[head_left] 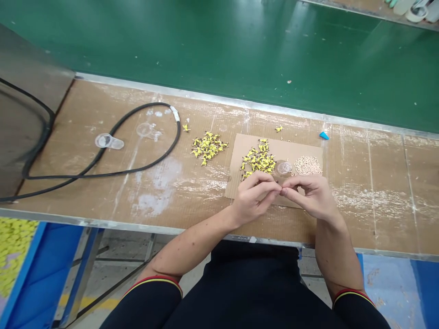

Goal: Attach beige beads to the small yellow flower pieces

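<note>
A dark shirt (254, 292) lies nearest, at six o'clock from the left hand (255, 196) and right hand (308, 194), which meet above the cardboard sheet (291, 150). Both have thumb and fingertips pinched together; whether they grip something tiny cannot be told. Yellow pieces (259, 162) lie at ten to eleven o'clock, pale bits (307, 165) at two. The step looks like close fingertip work; the next move seems to call for a light, steady pinch.

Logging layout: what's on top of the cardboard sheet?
On the cardboard: yellow figures, a clear dish and pale pieces. The left hand and right hand cover part of its near side; anything beneath can't be seen.
</note>
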Demonstrator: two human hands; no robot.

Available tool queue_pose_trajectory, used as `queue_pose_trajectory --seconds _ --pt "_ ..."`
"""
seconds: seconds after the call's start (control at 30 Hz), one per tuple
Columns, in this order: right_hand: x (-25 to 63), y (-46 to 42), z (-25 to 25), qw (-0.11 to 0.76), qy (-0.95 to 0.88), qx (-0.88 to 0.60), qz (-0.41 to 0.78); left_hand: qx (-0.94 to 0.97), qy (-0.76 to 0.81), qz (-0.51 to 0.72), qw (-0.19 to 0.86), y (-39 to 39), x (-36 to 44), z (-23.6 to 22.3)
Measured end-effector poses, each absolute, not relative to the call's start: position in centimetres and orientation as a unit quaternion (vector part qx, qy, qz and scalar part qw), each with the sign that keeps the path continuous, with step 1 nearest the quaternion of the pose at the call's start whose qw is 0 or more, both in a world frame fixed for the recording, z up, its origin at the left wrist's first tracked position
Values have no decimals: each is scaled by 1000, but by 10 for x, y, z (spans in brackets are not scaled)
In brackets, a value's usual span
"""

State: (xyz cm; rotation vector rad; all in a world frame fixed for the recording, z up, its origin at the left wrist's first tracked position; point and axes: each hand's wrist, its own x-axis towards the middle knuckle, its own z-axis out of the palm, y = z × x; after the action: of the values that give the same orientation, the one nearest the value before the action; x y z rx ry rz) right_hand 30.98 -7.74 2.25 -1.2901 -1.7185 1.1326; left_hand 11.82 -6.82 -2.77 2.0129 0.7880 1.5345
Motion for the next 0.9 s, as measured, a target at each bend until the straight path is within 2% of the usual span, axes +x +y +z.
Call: queue_pose_trajectory --seconds 0.27,0.47,0.67,0.9 --pt "305 -78 26 369 -641 -518 430 726 293 584 215 -71 118 -30" --pt "333 -61 24 267 -615 -650 358 655 367 603 269 -59 113 -30" --pt "332 -36 33 132 -637 -687 323 607 380 605 348 -51 111 -38" --pt "329 -27 38 95 -624 -692 351 584 408 593 377 -53 114 -41"
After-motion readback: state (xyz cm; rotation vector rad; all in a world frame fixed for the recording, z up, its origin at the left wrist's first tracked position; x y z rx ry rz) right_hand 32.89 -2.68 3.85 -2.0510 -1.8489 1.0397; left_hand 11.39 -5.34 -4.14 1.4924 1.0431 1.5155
